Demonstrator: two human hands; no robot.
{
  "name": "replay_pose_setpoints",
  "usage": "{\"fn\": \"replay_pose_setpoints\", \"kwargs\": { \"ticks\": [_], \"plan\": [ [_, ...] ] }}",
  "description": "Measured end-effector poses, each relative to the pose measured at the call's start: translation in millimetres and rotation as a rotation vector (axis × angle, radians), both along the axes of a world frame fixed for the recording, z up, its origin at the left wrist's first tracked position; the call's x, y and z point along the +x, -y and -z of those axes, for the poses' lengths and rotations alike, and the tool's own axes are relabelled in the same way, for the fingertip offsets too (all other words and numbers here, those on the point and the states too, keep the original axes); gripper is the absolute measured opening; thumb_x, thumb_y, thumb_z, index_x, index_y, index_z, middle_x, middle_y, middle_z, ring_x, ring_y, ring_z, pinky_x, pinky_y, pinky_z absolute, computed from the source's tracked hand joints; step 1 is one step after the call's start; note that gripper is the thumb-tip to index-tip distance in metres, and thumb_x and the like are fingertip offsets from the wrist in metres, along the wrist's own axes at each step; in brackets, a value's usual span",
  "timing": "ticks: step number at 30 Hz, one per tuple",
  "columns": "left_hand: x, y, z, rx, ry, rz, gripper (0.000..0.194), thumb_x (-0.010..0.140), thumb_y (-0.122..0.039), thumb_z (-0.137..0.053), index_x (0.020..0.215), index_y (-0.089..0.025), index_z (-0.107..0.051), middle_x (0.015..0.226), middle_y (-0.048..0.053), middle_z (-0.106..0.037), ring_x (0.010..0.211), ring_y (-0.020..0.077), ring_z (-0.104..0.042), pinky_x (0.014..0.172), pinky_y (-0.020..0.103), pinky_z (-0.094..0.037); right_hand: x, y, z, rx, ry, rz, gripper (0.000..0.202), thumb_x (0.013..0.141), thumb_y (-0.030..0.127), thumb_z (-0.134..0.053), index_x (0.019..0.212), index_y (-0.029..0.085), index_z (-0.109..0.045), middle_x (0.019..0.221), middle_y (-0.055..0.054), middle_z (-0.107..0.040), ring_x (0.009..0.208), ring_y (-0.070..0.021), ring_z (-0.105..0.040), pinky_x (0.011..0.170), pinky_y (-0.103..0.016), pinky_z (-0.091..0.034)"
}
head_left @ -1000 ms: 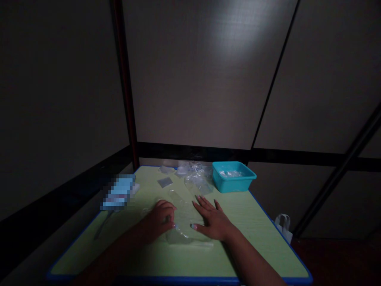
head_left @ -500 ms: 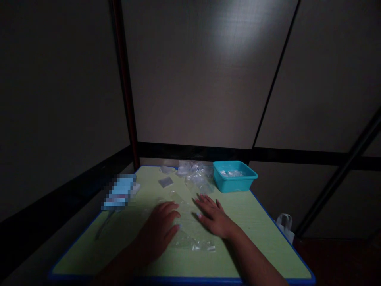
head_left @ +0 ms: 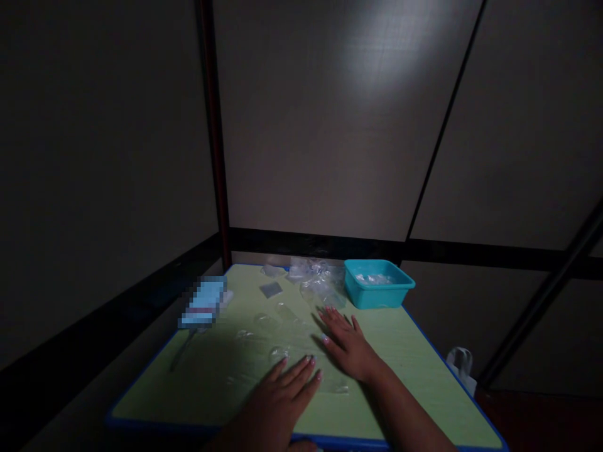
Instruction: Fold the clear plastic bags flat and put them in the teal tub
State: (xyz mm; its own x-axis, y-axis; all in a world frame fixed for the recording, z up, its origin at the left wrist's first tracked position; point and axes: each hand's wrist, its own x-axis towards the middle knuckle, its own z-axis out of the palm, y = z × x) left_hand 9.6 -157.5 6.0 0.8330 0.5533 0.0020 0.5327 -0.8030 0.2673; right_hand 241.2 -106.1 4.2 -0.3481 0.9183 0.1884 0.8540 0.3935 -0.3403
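Observation:
A clear disposable plastic glove (head_left: 264,339) lies spread on the table, its finger shapes pointing left. My left hand (head_left: 287,392) rests on the near part of the glove, palm down with the fingers stretched out. Over the glove's right side lies my right hand (head_left: 346,348), also flat, its fingers pointing away from me. Neither hand grips anything. The glove's right part is partly hidden by my hands.
Crumpled clear plastic (head_left: 323,285) lies at the back, beside a turquoise basin (head_left: 379,295) holding more clear plastic. A small grey square (head_left: 271,289) is left of it. A pixelated blue item (head_left: 205,302) stands at the left edge of the green table (head_left: 405,389). A white bag (head_left: 464,373) is right.
My left hand has moved toward me and to the right, uncovering the glove's finger shapes. My right hand stays at nearly the same spot. The view has shifted slightly.

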Motion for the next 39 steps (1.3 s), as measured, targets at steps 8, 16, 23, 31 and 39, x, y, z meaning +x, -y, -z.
{"fn": "replay_pose_setpoints", "kwargs": {
  "ticks": [8, 16, 23, 31, 39],
  "plan": [
    [1.0, -3.5, 7.6, 0.015, 0.041, -0.003, 0.077, 0.079, -0.062, -0.046, 0.140, -0.020, -0.024, 0.146, 0.011, -0.023, 0.134, 0.0286, -0.019, 0.109, 0.051, -0.014, -38.1, 53.7, 3.5, 0.059, 0.122, -0.021, 0.052, 0.093, 0.044, -0.020, 0.141, 0.030, -0.005, 0.147, 0.001, -0.012, 0.135, -0.0220, -0.012, 0.108, -0.052, -0.005],
    [-8.7, 3.9, -1.8, -0.018, 0.053, -0.051, 0.084, 0.078, -0.064, -0.044, 0.143, -0.021, -0.010, 0.148, 0.008, -0.006, 0.135, 0.0268, -0.012, 0.110, 0.049, -0.011, -38.8, 54.7, 14.6, -0.070, 0.186, 0.050, 0.058, 0.090, 0.055, -0.012, 0.140, 0.026, -0.006, 0.146, 0.001, -0.004, 0.135, -0.0227, -0.004, 0.107, -0.054, -0.003],
    [-51.3, -1.8, 8.5, 0.042, 0.041, -0.248, 0.077, 0.082, -0.049, -0.049, 0.142, -0.029, -0.004, 0.148, 0.002, -0.009, 0.135, 0.0234, -0.014, 0.110, 0.047, -0.015, -38.6, 53.9, 17.7, -0.066, 0.187, 0.043, 0.057, 0.090, 0.055, -0.015, 0.140, 0.028, -0.004, 0.146, 0.002, -0.004, 0.135, -0.0235, -0.005, 0.107, -0.056, -0.005],
    [-84.0, -8.3, 27.9, 0.111, 0.022, -0.521, 0.062, 0.088, -0.051, -0.035, 0.141, -0.025, -0.018, 0.147, 0.006, -0.014, 0.134, 0.0292, -0.018, 0.106, 0.052, -0.021, -38.2, 54.4, 18.6, -0.062, 0.171, 0.052, 0.057, 0.090, 0.056, -0.017, 0.139, 0.030, -0.003, 0.146, 0.003, -0.007, 0.135, -0.0234, -0.008, 0.107, -0.055, -0.007],
    [-13.4, 5.6, -7.7, -0.025, 0.097, -0.184, 0.075, 0.084, -0.053, -0.043, 0.142, -0.029, -0.003, 0.148, 0.003, -0.006, 0.136, 0.0266, -0.010, 0.109, 0.051, -0.012, -37.7, 52.7, 20.2, -0.067, 0.194, 0.053, 0.056, 0.090, 0.054, -0.018, 0.139, 0.030, -0.006, 0.145, 0.004, -0.006, 0.135, -0.0241, -0.007, 0.106, -0.057, -0.009]
  ]
}}
